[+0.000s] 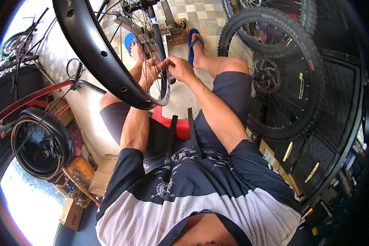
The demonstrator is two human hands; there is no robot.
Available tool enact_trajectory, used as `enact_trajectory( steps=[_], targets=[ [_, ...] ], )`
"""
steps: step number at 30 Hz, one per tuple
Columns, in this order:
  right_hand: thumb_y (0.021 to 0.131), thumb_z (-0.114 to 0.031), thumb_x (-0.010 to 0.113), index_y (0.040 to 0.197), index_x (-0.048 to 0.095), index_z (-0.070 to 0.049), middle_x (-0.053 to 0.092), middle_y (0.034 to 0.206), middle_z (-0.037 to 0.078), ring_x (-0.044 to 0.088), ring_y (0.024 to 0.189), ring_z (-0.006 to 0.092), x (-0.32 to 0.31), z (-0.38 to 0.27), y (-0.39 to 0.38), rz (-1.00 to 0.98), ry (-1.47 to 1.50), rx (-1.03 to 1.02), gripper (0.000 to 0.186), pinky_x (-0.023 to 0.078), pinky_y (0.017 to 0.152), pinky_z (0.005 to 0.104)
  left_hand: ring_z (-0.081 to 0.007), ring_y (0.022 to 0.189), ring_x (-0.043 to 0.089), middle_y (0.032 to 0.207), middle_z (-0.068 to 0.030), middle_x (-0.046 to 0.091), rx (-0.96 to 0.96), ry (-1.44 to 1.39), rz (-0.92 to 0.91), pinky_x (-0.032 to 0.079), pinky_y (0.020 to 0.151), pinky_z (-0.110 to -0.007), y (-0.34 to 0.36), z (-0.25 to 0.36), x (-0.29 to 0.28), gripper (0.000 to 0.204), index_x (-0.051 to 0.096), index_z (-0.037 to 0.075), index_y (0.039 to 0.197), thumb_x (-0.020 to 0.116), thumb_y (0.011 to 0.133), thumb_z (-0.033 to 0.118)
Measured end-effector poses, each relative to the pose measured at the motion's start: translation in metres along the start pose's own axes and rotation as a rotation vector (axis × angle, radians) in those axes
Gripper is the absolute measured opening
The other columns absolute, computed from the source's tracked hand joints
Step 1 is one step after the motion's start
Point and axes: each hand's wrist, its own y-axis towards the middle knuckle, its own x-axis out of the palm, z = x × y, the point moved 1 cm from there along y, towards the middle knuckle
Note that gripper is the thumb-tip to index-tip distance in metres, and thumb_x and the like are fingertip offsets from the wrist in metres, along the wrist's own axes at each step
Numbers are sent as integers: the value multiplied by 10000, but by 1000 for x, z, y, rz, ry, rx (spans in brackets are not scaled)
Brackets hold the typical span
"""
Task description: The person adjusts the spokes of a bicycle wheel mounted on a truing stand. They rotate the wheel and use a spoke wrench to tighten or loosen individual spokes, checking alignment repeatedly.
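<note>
A bicycle wheel (95, 53) with a deep black rim stands upright in front of me, its thin spokes running up to a hub (140, 5) at the top of the view. My left forearm passes behind the rim, and my left hand (151, 69) shows between the spokes. From the other side comes my right hand (180, 69). The fingertips of both hands meet in a pinch by the spokes, close to the rim's silvery edge (165, 92). Whatever lies between them is too small or covered to make out.
A metal stand on a wooden base (184, 35) is beyond the wheel. Knobbly-tyred wheels (311, 94) lean against a black cabinet (340, 82) at right. Tyres (17, 143), cardboard boxes (103, 175) and a red frame tube (31, 99) are at left. A red seat (178, 128) is under me.
</note>
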Motion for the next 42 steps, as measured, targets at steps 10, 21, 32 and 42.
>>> enact_trajectory(
  steps=[10, 21, 32, 42],
  targets=[
    [925, -203, 720, 1100, 710, -28, 769, 960, 109, 731, 867, 197, -3, 8, 16, 57, 40, 2, 248, 549, 767, 330, -99, 582, 533, 707, 3, 568, -111, -231, -50, 450, 458, -276, 7, -3, -16, 370, 646, 21, 837, 752, 958, 354],
    [911, -259, 729, 1034, 709, -26, 756, 902, 109, 719, 832, 221, -24, 12, 10, 166, -23, -32, 264, 547, 754, 350, -76, 862, 608, 971, 1, 694, -96, -486, 149, 507, 739, -243, 2, 30, -29, 400, 715, 17, 1178, 549, 1073, 364],
    [890, -285, 731, 1038, 709, -14, 754, 916, 129, 728, 862, 241, -32, 16, -2, 206, -73, -36, 310, 557, 775, 361, -128, 908, 673, 1121, -124, 733, -69, -334, 45, 554, 719, -262, -10, 54, -28, 589, 557, -57, 1388, 714, 967, 325],
    [895, -266, 732, 1035, 710, -15, 752, 898, 109, 722, 836, 212, -37, 12, -12, 189, -43, -84, 288, 555, 762, 336, -97, 718, 638, 902, -77, 729, 75, -308, 176, 530, 599, -265, -16, 54, -23, 422, 612, -44, 1327, 672, 974, 180]
  ],
)
